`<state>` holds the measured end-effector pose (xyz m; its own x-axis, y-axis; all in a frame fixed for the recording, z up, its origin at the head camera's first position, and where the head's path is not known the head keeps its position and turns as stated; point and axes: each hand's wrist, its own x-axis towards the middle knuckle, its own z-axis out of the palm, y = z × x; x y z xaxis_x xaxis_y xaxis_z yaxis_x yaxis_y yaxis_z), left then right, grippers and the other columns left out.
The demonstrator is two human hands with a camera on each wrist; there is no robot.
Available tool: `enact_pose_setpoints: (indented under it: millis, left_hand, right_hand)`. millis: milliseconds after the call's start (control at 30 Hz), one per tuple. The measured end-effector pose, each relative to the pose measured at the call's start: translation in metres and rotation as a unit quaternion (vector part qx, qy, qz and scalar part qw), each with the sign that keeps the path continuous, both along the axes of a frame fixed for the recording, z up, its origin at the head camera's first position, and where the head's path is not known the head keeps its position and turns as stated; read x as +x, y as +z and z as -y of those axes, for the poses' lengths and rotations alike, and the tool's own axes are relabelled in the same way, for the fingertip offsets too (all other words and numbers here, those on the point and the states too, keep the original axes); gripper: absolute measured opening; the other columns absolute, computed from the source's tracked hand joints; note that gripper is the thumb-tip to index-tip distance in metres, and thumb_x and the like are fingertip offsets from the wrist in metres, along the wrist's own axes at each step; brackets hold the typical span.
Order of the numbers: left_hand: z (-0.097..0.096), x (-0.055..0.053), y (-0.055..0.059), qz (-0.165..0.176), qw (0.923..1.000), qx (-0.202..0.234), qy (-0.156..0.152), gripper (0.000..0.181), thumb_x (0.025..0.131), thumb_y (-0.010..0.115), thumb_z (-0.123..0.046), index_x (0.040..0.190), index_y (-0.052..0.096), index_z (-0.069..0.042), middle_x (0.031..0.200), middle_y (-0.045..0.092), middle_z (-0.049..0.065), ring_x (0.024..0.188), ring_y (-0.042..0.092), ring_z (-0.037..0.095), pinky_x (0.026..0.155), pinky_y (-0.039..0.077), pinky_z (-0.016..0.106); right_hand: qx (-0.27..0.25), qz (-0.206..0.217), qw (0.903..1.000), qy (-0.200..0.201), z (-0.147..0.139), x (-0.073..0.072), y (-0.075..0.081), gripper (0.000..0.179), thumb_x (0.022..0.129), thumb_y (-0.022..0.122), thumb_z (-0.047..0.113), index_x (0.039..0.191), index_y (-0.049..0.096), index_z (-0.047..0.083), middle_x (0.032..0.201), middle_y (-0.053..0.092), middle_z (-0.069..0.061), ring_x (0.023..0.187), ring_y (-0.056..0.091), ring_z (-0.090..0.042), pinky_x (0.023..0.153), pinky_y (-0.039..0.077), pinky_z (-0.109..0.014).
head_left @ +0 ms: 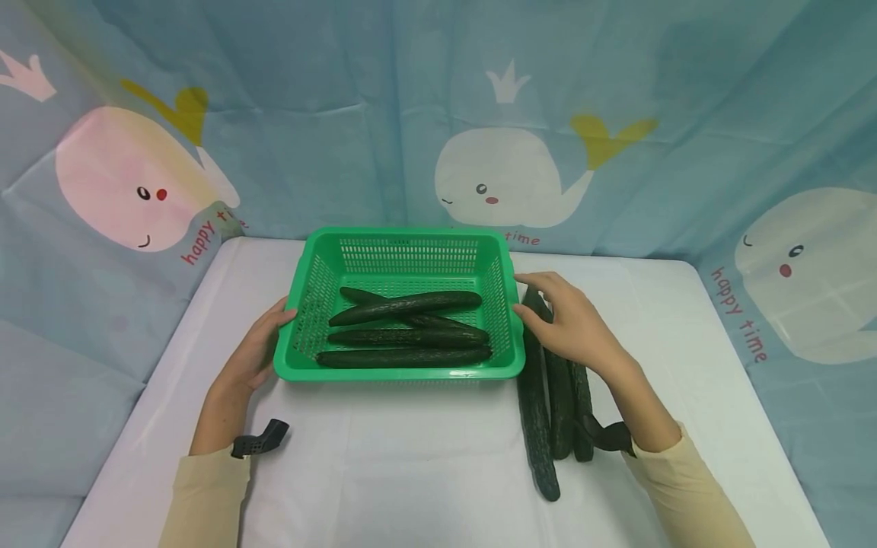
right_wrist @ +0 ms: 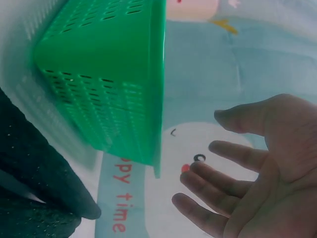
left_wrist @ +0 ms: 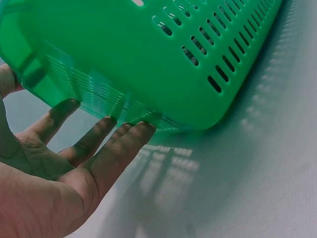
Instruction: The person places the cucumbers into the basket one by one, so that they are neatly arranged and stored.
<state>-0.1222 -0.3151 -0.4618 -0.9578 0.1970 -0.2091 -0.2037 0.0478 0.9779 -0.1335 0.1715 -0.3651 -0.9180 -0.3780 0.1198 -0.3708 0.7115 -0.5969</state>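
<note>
Head view, left fingers (head_left: 274, 313) gripping green basket (head_left: 397, 374), cucumbers (head_left: 406, 357) inside — right fingers (head_left: 544, 280) spread, holding nothing

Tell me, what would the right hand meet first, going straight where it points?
Probably the green basket, at its right rim: the right hand points there across a gap whose depth is hard to judge.

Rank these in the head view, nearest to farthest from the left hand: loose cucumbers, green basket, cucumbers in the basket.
1. Green basket: touching the left hand.
2. Cucumbers in the basket: to the hand's right.
3. Loose cucumbers: on the white cloth, right of the basket.
</note>
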Motion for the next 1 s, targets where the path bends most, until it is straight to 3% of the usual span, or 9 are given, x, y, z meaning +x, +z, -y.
enact_pose_setpoints:
  millis: [233, 467, 600, 733, 833, 1000]
  left_hand:
    - [0.001, 0.001, -0.001, -0.002, 1.0000, -0.001, 0.001, 0.070, 0.114, 0.038, -0.044, 0.171, 0.013, -0.013, 0.168, 0.028, 0.027, 0.122, 0.065, -0.003, 0.098, 0.060, 0.020]
    - [0.001, 0.001, -0.001, 0.006, 1.0000, 0.005, 0.002, 0.071, 0.113, 0.040, -0.044, 0.171, 0.014, -0.014, 0.151, 0.049, 0.006, 0.119, 0.068, 0.001, 0.097, 0.062, 0.024]
    - [0.002, 0.001, -0.001, 0.013, 0.9999, 0.005, 0.001, 0.071, 0.113, 0.040, -0.044, 0.172, 0.012, -0.014, 0.148, 0.050, 0.001, 0.119, 0.068, 0.001, 0.097, 0.062, 0.024]
    - [0.000, 0.001, 0.000, 0.013, 0.9999, 0.002, 0.000, 0.071, 0.113, 0.039, -0.044, 0.172, 0.012, -0.014, 0.158, 0.042, 0.016, 0.120, 0.066, 0.001, 0.098, 0.061, 0.023]
    - [-0.001, 0.001, 0.000, 0.010, 1.0000, 0.000, 0.000, 0.071, 0.113, 0.039, -0.044, 0.172, 0.012, -0.014, 0.164, 0.034, 0.021, 0.121, 0.066, 0.000, 0.098, 0.061, 0.023]
    - [0.000, 0.001, 0.002, 0.007, 1.0000, 0.005, 0.003, 0.070, 0.113, 0.040, -0.044, 0.171, 0.015, -0.015, 0.151, 0.049, 0.004, 0.121, 0.067, 0.001, 0.098, 0.061, 0.022]
  right_hand:
    - [-0.013, -0.004, 0.9998, -0.013, -0.011, 0.006, -0.009, 0.051, 0.106, 0.066, 0.022, 0.152, 0.054, 0.003, 0.151, 0.057, -0.022, 0.136, 0.058, -0.043, 0.108, 0.053, -0.061]
    - [-0.017, 0.010, 0.9991, -0.038, -0.025, 0.013, -0.021, 0.052, 0.107, 0.065, 0.022, 0.153, 0.052, 0.004, 0.151, 0.056, -0.023, 0.134, 0.058, -0.045, 0.109, 0.051, -0.065]
    - [-0.022, 0.029, 0.9982, -0.047, -0.031, 0.016, -0.028, 0.054, 0.107, 0.064, 0.023, 0.155, 0.050, 0.003, 0.153, 0.053, -0.025, 0.138, 0.054, -0.046, 0.112, 0.049, -0.067]
    - [-0.012, 0.044, 0.9972, -0.058, -0.041, 0.019, -0.036, 0.056, 0.108, 0.063, 0.025, 0.156, 0.048, 0.001, 0.156, 0.049, -0.027, 0.142, 0.051, -0.049, 0.114, 0.048, -0.067]
    - [0.001, 0.055, 0.9961, -0.069, -0.048, 0.021, -0.043, 0.058, 0.108, 0.063, 0.026, 0.157, 0.046, 0.000, 0.157, 0.048, -0.029, 0.142, 0.051, -0.050, 0.112, 0.049, -0.067]
    - [0.007, 0.068, 0.9945, -0.080, -0.052, 0.023, -0.051, 0.060, 0.107, 0.064, 0.027, 0.158, 0.045, 0.000, 0.157, 0.047, -0.030, 0.140, 0.052, -0.051, 0.112, 0.050, -0.067]
